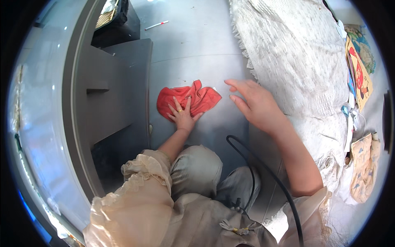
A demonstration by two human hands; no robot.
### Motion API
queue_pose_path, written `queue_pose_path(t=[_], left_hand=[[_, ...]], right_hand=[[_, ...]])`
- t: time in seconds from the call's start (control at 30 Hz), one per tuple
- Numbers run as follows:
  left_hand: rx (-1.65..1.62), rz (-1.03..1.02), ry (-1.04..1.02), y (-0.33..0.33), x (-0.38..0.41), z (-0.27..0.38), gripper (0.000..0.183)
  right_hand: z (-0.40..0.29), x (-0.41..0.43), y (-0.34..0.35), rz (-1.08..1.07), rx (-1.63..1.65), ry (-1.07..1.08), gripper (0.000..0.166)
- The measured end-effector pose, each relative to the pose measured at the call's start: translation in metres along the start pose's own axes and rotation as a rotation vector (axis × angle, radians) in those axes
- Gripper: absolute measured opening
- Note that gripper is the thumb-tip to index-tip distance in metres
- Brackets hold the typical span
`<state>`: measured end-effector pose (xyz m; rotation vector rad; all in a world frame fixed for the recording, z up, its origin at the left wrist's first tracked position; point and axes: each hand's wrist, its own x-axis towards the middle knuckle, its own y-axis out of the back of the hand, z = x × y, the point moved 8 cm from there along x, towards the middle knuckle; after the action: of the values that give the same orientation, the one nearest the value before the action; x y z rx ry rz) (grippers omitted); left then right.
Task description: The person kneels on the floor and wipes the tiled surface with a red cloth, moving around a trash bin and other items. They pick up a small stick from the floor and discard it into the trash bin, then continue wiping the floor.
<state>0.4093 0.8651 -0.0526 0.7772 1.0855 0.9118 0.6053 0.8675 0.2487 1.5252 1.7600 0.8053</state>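
A crumpled red cloth [203,100] lies on the grey tiled floor [197,68] in front of my knees. My left hand [183,117], with a ring on one finger, rests flat on the cloth's near part, fingers spread and pressing down. To the right, my right hand [256,105] hovers apart from the cloth, near the side of the covered furniture. Its thumb and fingers are apart, and nothing shows between them. A small white corner peeks out at the cloth's right upper edge; what it belongs to is hidden.
A white textured cover [290,46] with a fringe drapes the furniture at right. Grey cabinet panels [129,92] stand at left. Farther off are a dark bin [123,27] and a red-and-white pen-like stick [156,25]. A black cable [271,169] loops beside my right arm.
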Motion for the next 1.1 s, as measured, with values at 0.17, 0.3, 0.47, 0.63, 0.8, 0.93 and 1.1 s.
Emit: queue_pose_path(t=[0.17, 0.3, 0.47, 0.63, 0.8, 0.93, 1.1], left_hand=[[-0.037, 0.036, 0.047, -0.011, 0.021, 0.004, 0.091], [-0.065, 0.081, 0.076, 0.011, 0.057, 0.003, 0.093], [-0.057, 0.13, 0.172, 0.038, 0.134, 0.015, 0.096], [0.046, -0.065, 0.182, 0.071, 0.22, 0.021, 0.097], [0.121, -0.18, 0.148, 0.087, 0.253, 0.016, 0.096], [0.146, 0.027, 0.002, 0.052, 0.206, -0.003, 0.088], [0.069, 0.017, -0.066, -0.005, 0.054, -0.021, 0.08]], right_hand=[[0.007, 0.022, -0.075, -0.192, -0.122, 0.121, 0.041], [0.031, 0.02, -0.124, -0.356, -0.172, 0.059, 0.047], [0.013, 0.058, -0.087, -0.205, -0.184, 0.159, 0.051], [0.037, 0.081, -0.068, -0.072, -0.213, 0.122, 0.051], [0.036, 0.095, -0.032, -0.002, -0.202, 0.133, 0.054], [0.029, 0.096, -0.021, 0.087, -0.185, 0.208, 0.053], [0.035, 0.091, -0.016, 0.066, -0.232, 0.178, 0.049]])
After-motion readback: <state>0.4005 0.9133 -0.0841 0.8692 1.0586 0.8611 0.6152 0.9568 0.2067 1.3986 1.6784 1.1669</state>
